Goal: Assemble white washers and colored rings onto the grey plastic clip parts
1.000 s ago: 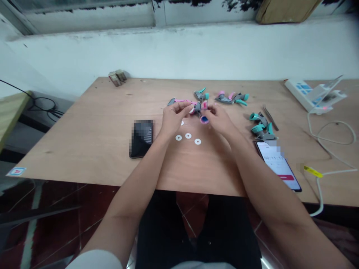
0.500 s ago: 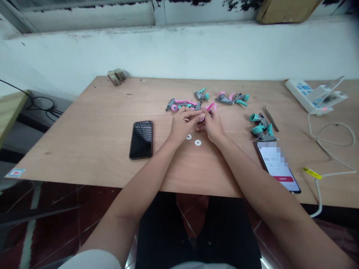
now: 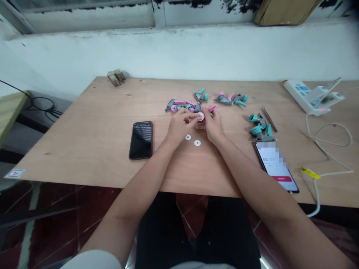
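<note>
A pink ring (image 3: 201, 116) is pinched by the left hand (image 3: 181, 127) and right hand (image 3: 213, 127), grips clamped. Its flat face is turned upward.

And there it was, a white-centred pink plastic ring (image 3: 201, 116) held up, with grey-and-pink spray nozzles (image 3: 182, 105) piled just behind on the worktop (image 3: 84, 149)!

A scuffed white wall (image 3: 179, 56) rises behind the plywood table (image 3: 84, 149), beneath a window frame (image 3: 84, 16). The floor (image 3: 56, 209) is glossy dark red tile.
</note>
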A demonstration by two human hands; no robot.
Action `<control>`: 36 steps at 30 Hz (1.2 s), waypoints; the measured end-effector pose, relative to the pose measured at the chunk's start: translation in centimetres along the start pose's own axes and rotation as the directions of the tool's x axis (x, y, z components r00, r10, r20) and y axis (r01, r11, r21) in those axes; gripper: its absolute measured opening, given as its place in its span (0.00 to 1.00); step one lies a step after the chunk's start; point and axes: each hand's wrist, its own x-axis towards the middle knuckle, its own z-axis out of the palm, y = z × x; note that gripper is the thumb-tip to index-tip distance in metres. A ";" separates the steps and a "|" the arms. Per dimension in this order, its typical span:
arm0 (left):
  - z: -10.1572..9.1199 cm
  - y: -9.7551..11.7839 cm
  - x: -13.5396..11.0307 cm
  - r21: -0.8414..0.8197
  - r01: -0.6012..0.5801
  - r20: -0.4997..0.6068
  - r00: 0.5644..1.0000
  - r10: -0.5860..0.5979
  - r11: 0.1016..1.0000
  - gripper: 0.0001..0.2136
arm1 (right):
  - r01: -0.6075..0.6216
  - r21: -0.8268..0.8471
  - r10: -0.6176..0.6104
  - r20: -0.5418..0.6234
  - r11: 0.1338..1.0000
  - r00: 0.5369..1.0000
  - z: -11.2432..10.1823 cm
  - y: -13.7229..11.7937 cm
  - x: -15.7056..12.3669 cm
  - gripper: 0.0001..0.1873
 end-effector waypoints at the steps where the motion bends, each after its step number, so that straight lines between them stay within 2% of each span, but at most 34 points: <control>1: -0.1 0.0 0.0 0.028 0.002 0.013 1.000 -0.002 1.000 0.07 | 0.002 -0.025 -0.002 -0.006 1.000 1.000 0.0 0.1 0.1 0.37; 8: -0.3 0.2 -0.1 0.135 0.064 0.045 0.996 -0.071 0.989 0.07 | 0.062 -0.086 -0.065 -0.032 0.994 0.997 -0.4 1.0 0.7 0.36; 13: -0.6 0.7 0.1 0.152 0.119 0.041 0.991 -0.127 0.981 0.07 | 0.103 -0.116 -0.102 0.018 0.988 0.995 -0.8 0.7 0.6 0.37; 18: -0.6 0.3 0.3 0.169 0.166 0.014 0.985 -0.170 0.972 0.05 | 0.075 -0.128 -0.063 0.094 0.989 0.994 -0.9 0.2 0.4 0.39; 21: -0.3 -0.2 0.4 0.115 0.164 0.024 0.985 -0.168 0.980 0.06 | 0.093 -0.231 -0.079 0.066 0.968 0.995 -1.2 0.0 0.5 0.35; 24: -0.6 -0.4 0.6 0.074 0.182 -0.028 0.983 -0.180 0.981 0.13 | 0.166 -0.349 -0.160 0.044 0.922 0.986 -1.5 -0.1 0.7 0.29; 27: -2.1 -0.2 0.9 0.119 0.208 -0.064 0.977 -0.201 0.971 0.15 | 0.224 -0.553 -0.199 0.106 0.803 0.974 -1.7 -0.3 0.9 0.23; 29: -3.5 -0.1 1.1 0.211 0.219 -0.002 0.975 -0.224 0.953 0.14 | 0.222 -0.678 -0.197 0.115 0.701 0.974 -1.9 -0.5 1.0 0.19; 30: -4.1 -0.2 1.2 0.260 0.225 0.040 0.969 -0.244 0.939 0.13 | 0.212 -0.705 -0.194 0.108 0.677 0.975 -2.0 -0.6 1.1 0.19; 33: -5.5 -0.9 1.3 0.323 0.254 0.140 0.940 -0.311 0.912 0.10 | 0.193 -0.666 -0.128 0.147 0.720 0.981 -2.6 -1.3 1.0 0.24; 36: -5.8 -2.0 1.3 0.284 0.245 0.223 0.924 -0.312 0.927 0.12 | 0.255 -0.626 -0.050 0.326 0.736 0.944 -3.5 -2.4 0.6 0.41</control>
